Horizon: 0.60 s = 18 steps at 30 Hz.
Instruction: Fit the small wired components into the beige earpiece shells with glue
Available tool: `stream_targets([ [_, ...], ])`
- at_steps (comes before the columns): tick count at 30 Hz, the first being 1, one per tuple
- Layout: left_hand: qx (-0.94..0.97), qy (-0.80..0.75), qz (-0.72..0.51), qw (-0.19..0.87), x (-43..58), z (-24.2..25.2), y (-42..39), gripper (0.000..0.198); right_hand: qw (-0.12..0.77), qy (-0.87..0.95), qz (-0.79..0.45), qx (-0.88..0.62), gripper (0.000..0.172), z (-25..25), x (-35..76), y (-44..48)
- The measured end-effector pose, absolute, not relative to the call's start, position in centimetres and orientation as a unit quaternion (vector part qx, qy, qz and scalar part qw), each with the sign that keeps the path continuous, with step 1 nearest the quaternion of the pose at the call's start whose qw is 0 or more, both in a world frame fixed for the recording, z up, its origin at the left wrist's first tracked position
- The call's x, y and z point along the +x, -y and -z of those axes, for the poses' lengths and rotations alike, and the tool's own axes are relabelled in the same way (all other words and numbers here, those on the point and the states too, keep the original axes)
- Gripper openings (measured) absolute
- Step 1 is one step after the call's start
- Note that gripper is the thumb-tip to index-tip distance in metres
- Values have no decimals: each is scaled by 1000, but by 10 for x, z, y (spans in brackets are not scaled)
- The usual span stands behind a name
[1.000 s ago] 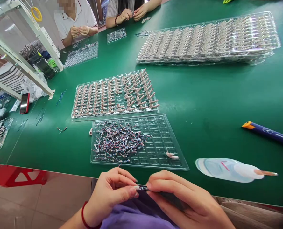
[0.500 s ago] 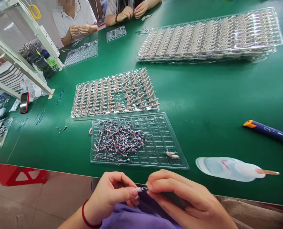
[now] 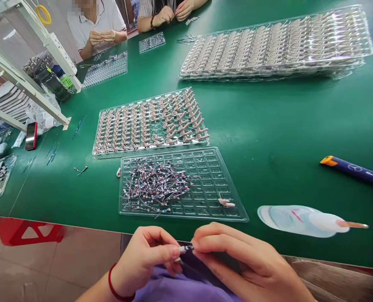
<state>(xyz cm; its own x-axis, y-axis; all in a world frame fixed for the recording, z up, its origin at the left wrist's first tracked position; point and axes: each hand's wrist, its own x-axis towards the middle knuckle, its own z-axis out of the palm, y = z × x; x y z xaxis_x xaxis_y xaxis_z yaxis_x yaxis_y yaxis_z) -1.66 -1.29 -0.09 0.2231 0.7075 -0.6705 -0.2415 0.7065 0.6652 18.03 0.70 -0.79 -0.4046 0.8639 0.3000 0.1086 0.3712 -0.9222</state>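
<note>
Near the table's front edge, my left hand (image 3: 148, 262) pinches a small pale part (image 3: 182, 250), probably an earbud shell, between thumb and index finger. A tiny dark component (image 3: 189, 248) sticks out of its end. My right hand (image 3: 239, 260) has its fingertips closed on the far end of that component; the fingers hide the exact grip. Just beyond my hands lies a clear tray (image 3: 233, 174) with a heap of small wired components (image 3: 157, 182) and a loose pink earbud shell (image 3: 226, 203). Behind it is another tray of pink earbud shells (image 3: 123, 130) in rows.
A translucent squeeze bottle (image 3: 299, 219) and a dark blue tube with an orange end (image 3: 356, 167) lie at right. Stacked filled trays (image 3: 268, 50) stand farther back. At left are a red-edged phone (image 3: 31, 136) and a white shelf frame (image 3: 41, 92). Two people work across the table.
Both hands stay almost in place, with the pale part and dark component between them turned slightly. The view has shifted a little.
</note>
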Motion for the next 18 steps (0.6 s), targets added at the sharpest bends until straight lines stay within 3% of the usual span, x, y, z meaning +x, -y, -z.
stream_targets([
  [18,114,-507,-281,807,-15,0,12,32,404,698,-473,-353,12,8,179,-7],
])
